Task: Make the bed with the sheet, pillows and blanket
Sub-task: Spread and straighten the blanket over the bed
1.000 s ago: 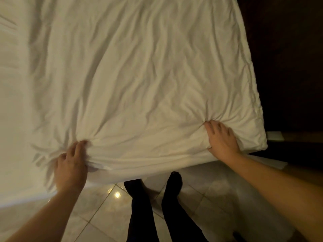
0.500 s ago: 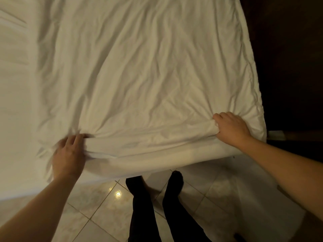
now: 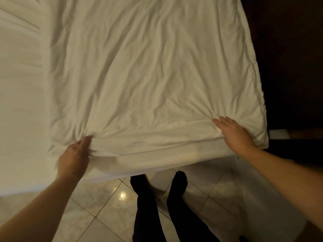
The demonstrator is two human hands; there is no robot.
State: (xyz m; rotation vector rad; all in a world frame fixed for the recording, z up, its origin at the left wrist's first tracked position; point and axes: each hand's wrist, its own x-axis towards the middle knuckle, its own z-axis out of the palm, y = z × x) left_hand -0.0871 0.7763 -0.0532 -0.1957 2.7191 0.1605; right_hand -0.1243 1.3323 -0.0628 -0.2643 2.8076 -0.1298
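A wrinkled white blanket (image 3: 148,75) lies spread over the bed, its near edge hanging just past the mattress in front of me. My left hand (image 3: 74,157) grips a bunched fold at the blanket's near left corner, and creases fan out from it. My right hand (image 3: 235,134) rests on the blanket close to its near right corner, fingers straight and pressing down. The smoother white sheet (image 3: 19,88) shows on the bed to the left of the blanket. No pillows are in view.
My legs in dark trousers (image 3: 148,206) stand on a glossy tiled floor (image 3: 97,203) right against the bed's near edge. To the right of the bed lies a dark area with a pale flat object (image 3: 278,133) at the bed's corner.
My right hand let go of its bunched grip and now lies flat on the blanket. My left hand kept its hold of the near edge, which has shifted slightly.
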